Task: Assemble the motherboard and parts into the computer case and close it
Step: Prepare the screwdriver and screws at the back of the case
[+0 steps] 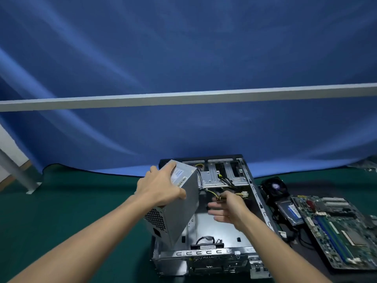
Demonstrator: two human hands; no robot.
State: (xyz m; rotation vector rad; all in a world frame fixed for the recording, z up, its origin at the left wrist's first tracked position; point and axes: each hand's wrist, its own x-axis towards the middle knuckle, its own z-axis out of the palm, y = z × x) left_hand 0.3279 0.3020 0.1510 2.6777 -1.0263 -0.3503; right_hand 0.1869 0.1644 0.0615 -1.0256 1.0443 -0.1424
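power supply (179,203) tilted over case (263,203) left edge

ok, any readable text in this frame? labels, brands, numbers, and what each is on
None can be read.
Power supply, gripped by the left hand: two stickers on its top face, print too blurred.
Hard drive: blue and white label, too blurred.
Motherboard: markings too small.
Fan: purple hub sticker, unreadable.
Computer case: no text shows.

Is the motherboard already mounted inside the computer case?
No, the motherboard lies on the green mat to the right of the open computer case.
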